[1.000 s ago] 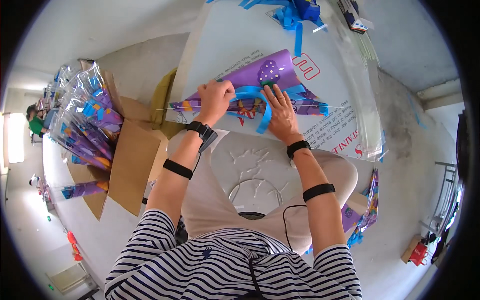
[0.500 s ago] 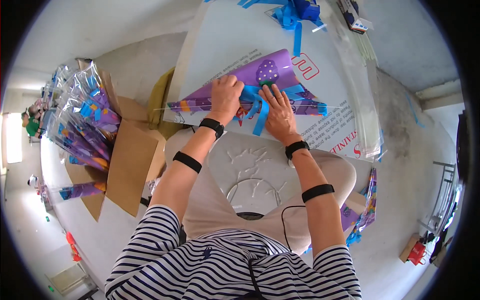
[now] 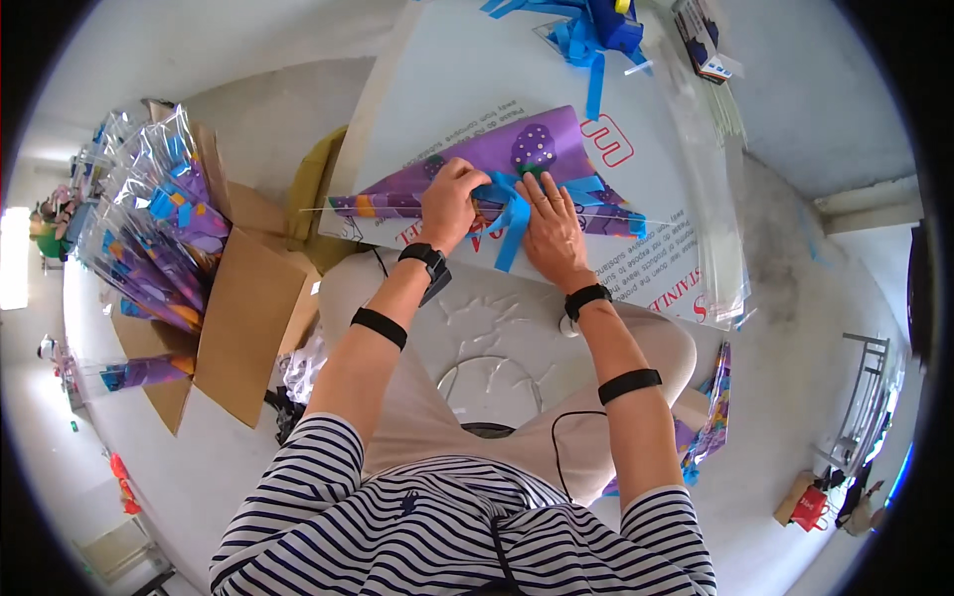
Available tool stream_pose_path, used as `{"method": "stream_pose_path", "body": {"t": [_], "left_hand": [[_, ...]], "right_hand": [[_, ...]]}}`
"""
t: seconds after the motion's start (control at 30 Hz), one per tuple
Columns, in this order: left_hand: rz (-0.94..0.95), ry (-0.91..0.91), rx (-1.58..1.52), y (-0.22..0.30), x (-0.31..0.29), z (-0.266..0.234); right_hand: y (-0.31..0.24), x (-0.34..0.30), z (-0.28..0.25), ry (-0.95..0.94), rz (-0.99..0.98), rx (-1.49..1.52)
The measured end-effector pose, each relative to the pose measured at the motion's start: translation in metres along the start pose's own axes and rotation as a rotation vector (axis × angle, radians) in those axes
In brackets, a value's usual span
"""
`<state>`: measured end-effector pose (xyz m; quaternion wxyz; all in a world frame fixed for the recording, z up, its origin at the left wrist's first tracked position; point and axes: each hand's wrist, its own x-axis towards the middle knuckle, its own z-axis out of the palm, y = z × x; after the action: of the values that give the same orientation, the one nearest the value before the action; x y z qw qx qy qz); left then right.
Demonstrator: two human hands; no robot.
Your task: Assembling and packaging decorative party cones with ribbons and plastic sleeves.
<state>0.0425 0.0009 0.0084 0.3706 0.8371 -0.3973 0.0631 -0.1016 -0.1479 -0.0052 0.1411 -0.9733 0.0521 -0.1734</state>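
A purple printed sheet [image 3: 482, 142], folded into a long triangle with a dotted berry shape on it, lies on the white board before me. Blue ribbon [image 3: 515, 223] is gathered across its middle, one end hanging toward me. My left hand [image 3: 452, 204] has its fingers curled together at the left side of the ribbon, pinching it. Flat against the sheet, just right of the ribbon, rests my right hand [image 3: 555, 230] with its fingers stretched out. Part of the sheet is hidden under both hands.
At left stands an open cardboard box [image 3: 243, 328] with several clear-wrapped purple bundles [image 3: 169, 238]. More blue ribbon [image 3: 576, 42] and a blue tape dispenser [image 3: 616, 28] lie on the far board [image 3: 437, 79]. Clear plastic sleeves [image 3: 704, 228] line its right edge, near a small box [image 3: 701, 40].
My left hand has turned slightly, its fingers now pinched nearer the ribbon. My right hand stays flat on the sheet. The view has shifted a little.
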Motion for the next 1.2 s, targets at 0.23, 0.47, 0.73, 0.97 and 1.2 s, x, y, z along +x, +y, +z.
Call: {"method": "stream_pose_path", "body": {"t": [0.23,0.47,0.73,0.97,1.2], "left_hand": [[0.048,0.037,0.050,-0.001,-0.005,0.000],[0.046,0.014,0.057,0.002,-0.004,-0.002],[0.027,0.003,0.028,-0.008,-0.005,0.002],[0.058,-0.003,0.001,-0.004,-0.004,0.003],[0.084,-0.003,0.022,-0.010,-0.004,0.001]], "right_hand": [[-0.009,0.009,0.003,0.109,0.078,0.161],[-0.033,0.032,0.015,0.228,0.277,0.064],[-0.013,0.046,0.005,0.640,0.519,0.433],[0.063,-0.006,-0.044,0.483,0.883,-0.038],[-0.003,-0.019,-0.071,0.293,-0.054,-0.229]]}}
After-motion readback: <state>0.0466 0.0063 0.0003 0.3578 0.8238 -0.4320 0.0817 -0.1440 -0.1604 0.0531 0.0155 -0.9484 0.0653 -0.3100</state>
